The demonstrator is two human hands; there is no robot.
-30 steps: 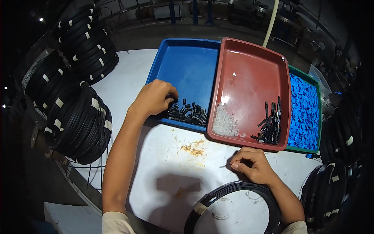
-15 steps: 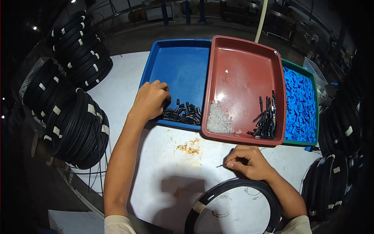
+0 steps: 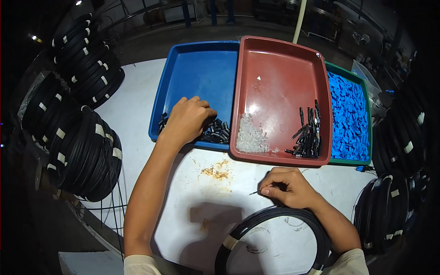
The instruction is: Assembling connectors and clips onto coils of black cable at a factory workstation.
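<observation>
Cable end: thin dark tip [image 3: 253,193], poking out leftward from my right hand's fingertips, just above the white table. It's tiny from up here, so I can't make out any detail on it.
Right hand [image 3: 288,187]: fingers pinched together on that cable end, resting on the table just in front of the red tray.
Cable coil [image 3: 275,229]: black loop lying flat on the table right below my right hand, with a pale tape band on its left side. My right wrist lies across its upper right part.
Left hand [image 3: 189,120]: reaching into the blue tray, fingers curled down over the pile of small black parts [image 3: 215,131]. I can't tell if it has actually gripped one.
Blue tray [image 3: 201,68]: mostly bare, the black parts all sit along its near edge.
Red tray [image 3: 279,73]: just right of the blue one, touching it. Holds a little heap of clear bits [image 3: 252,137] near the front left and a bunch of black stick-like pieces [image 3: 309,133] at the front right.
Green tray [image 3: 362,87]: further right, filled with bright blue pieces [image 3: 348,114].
Table [image 3: 137,91]: white, with a brownish crumbly smudge [image 3: 215,170] between my hands.
Stacked coils [image 3: 73,133]: loads of black taped coils piled to my left, and more on the right edge [image 3: 394,201].
</observation>
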